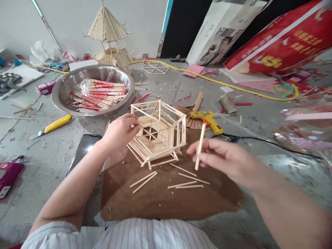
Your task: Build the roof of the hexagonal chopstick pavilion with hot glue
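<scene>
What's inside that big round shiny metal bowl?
Inside the big round shiny metal bowl is a loose pile of thin, pale sticks with red on them, plus crumpled clear plastic. The pile covers most of the bottom, so anything underneath stays hidden.

One view taken from the wearer's head, aimed forward and downward over a grey worktop (26,138), striped shirt (155,235) framed very near at six o'clock, left hand (120,129) seen close at nine, right hand (223,155) at four, pale wall (145,24) faced farther off toward eleven
</scene>
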`<state>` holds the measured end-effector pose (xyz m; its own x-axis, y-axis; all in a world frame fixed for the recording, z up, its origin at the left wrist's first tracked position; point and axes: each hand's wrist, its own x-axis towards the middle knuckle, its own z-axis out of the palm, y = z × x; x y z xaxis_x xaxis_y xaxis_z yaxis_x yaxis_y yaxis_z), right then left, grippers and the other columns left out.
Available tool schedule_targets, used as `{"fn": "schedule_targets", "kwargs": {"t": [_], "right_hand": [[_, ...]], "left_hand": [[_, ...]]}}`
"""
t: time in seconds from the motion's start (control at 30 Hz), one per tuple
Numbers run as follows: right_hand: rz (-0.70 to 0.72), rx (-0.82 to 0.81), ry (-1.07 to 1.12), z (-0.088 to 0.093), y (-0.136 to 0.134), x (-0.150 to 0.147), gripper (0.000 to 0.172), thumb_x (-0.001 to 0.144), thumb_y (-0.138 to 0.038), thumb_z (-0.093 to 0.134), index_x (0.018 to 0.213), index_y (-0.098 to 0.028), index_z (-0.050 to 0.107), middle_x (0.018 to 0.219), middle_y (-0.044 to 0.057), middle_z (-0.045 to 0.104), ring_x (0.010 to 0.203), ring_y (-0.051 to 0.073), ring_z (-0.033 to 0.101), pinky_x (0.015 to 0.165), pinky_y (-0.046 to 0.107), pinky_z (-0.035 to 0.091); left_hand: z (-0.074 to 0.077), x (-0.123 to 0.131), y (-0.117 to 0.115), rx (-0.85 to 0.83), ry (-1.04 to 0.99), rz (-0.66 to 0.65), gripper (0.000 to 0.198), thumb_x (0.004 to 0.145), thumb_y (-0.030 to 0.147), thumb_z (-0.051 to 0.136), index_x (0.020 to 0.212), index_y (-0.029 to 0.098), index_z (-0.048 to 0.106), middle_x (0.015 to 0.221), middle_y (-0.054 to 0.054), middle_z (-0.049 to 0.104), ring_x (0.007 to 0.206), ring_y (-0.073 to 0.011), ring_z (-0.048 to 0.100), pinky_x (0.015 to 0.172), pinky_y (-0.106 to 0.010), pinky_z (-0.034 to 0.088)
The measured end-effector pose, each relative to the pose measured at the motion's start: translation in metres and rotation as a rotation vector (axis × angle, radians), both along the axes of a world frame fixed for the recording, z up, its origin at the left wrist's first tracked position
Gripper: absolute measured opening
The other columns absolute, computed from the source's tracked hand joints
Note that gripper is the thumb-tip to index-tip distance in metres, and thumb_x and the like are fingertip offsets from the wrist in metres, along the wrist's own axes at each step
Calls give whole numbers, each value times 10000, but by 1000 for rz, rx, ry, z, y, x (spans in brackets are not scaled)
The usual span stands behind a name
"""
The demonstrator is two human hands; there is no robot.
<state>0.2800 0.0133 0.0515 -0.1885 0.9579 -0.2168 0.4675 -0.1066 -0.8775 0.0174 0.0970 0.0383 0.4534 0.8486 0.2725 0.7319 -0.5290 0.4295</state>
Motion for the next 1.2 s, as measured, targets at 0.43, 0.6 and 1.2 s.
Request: {"fn": "schedule_targets", "kwargs": {"t": [0.43, 0.6, 1.2], "right_hand": [[147, 499, -725, -20, -3, 14, 231, 848, -370, 431, 805, -228, 609, 820, 43, 672, 693, 202, 617, 627, 332, 425], [133, 1031, -673, 0, 48, -18, 188, 841, -299, 487, 843, -192, 642, 844, 52, 657, 806, 190, 602, 697, 303, 441], [313, 1017, -617, -27, 93, -51, 233, 849, -314, 487, 810, -206, 689, 849, 44, 585, 685, 128, 540, 551, 250, 371]], "left_hand": [[0, -1, -2, -31, -23, -9, 191, 809, 272, 471, 785, 163, 626, 1011, -38, 618, 741, -102, 574, 650, -221, 433], [-2, -3, 0, -38, -29, 2, 190, 807, 274, 476, 791, 162, 629, 1028, -42, 612, 724, -99, 570, 619, -216, 423], [11, -35, 10, -577, -363, 33, 302, 806, 436, 476, 828, 139, 528, 587, 34, 456, 489, -60, 424, 436, -170, 348]]}}
